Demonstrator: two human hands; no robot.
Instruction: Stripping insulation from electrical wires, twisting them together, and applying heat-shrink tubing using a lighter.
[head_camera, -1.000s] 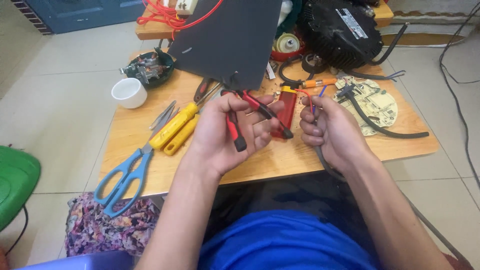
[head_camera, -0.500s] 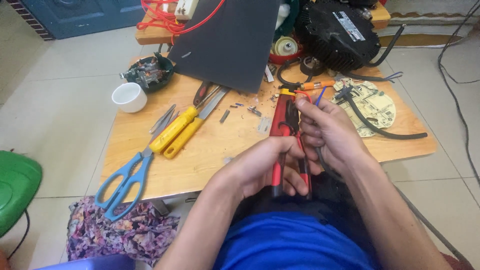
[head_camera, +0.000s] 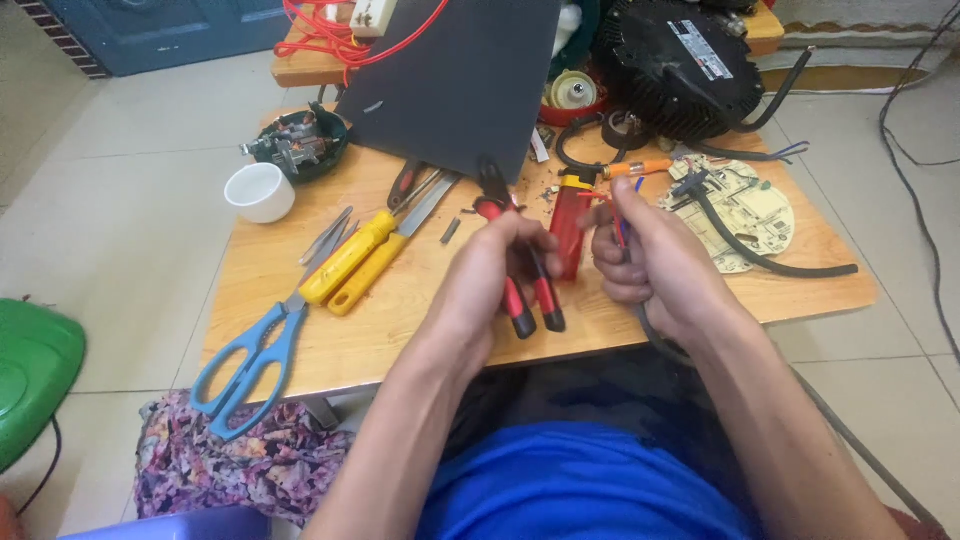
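- Compared with half a second ago, the left hand (head_camera: 495, 275) is now raised higher over the wooden table (head_camera: 420, 330), and the red-handled pliers (head_camera: 515, 270) are standing more upright, with the dark nose pointing up and away from the person.
- This hand is closing around the two red and black handles, fingers wrapped fully; the handles are sticking out below the palm.
- The right hand (head_camera: 655, 260) is making a tight fist around a grey cable (head_camera: 650, 325), which is hanging down past the table edge. Thin red and blue wires (head_camera: 622, 225) are coming out at the top of the fist, just beside the pliers' nose.
- Whether the pliers' nose is touching the wires I cannot tell.
- I am judging the wires to be light, soft and easy to bend, and the thin strands could break if pinched hard; holding the cable close below the bare ends is giving the best control.
- The pliers are looking stiff and rather heavy; the rubber handles are the safe place to hold.
- A red lighter (head_camera: 568, 225) is lying on the table between the two hands.
- Blue scissors (head_camera: 250, 360), yellow-handled screwdrivers (head_camera: 355, 262) and a white cup (head_camera: 260, 192) are lying to the left, well apart from the hands.
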